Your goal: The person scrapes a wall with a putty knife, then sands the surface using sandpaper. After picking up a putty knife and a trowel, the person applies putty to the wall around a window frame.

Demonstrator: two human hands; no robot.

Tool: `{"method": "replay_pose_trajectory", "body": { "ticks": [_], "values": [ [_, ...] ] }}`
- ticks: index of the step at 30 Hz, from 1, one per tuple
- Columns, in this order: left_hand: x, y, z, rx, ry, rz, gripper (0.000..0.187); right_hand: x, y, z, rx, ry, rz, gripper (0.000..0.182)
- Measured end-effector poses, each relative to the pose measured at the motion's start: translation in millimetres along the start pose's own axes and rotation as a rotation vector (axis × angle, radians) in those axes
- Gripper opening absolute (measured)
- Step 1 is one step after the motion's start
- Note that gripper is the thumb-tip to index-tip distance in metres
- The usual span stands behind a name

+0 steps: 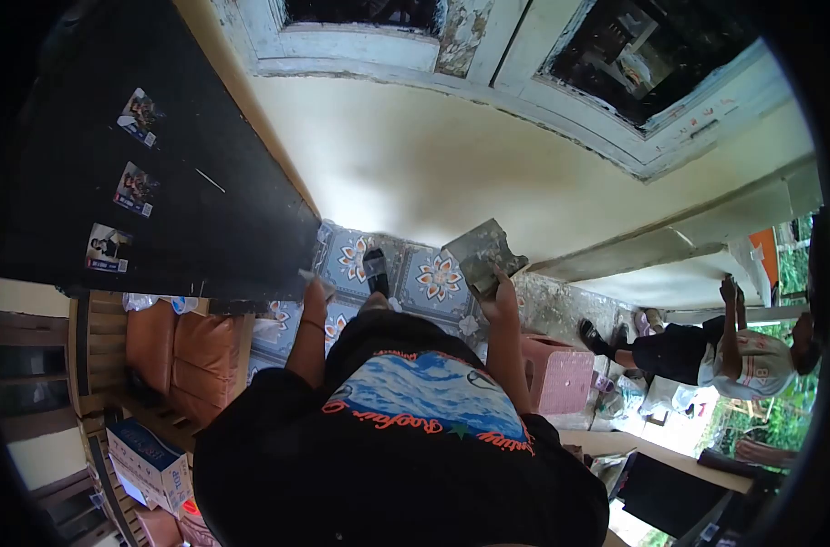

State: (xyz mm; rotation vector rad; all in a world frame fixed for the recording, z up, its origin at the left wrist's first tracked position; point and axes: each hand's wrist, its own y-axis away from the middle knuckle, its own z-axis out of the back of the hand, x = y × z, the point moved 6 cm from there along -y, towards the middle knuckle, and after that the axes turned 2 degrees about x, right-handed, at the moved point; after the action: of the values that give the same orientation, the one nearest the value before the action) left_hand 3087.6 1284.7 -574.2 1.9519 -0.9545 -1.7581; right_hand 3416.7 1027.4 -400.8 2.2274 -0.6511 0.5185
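My right hand [501,297] grips a flat grey piece of board [482,256] by its lower edge. One side of the board is ragged, and it is held out in front of the pale wall. On the other side, my left hand [316,290] is closed near the bottom of the black panel [196,210]. Something small and whitish shows at its fingertips, too blurred to name. Below the hands, one foot in a dark sandal [376,270] rests on blue flower-patterned tiles [436,278].
White-framed windows [360,64] top the cream wall [415,146]. A pink plastic stool [558,376] stands to my right. Further right, another person [734,356] stands near several bags. On my left are a brown cushioned bench [205,351] and a cardboard box [150,465].
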Motion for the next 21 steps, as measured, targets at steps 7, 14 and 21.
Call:
{"method": "replay_pose_trajectory", "body": {
  "ticks": [7,14,21],
  "values": [
    [-182,-44,-129,0.133,-0.499,-0.565,0.033,45,-61,-47,-0.155,-0.098,0.044,0.03],
    [-250,-153,-169,0.166,0.05,-0.374,0.033,75,-127,-167,0.072,-0.141,0.17,0.039],
    [-326,-132,-180,-0.088,0.478,-0.185,0.032,78,-161,-199,0.051,-0.209,0.147,0.032]
  ]
}}
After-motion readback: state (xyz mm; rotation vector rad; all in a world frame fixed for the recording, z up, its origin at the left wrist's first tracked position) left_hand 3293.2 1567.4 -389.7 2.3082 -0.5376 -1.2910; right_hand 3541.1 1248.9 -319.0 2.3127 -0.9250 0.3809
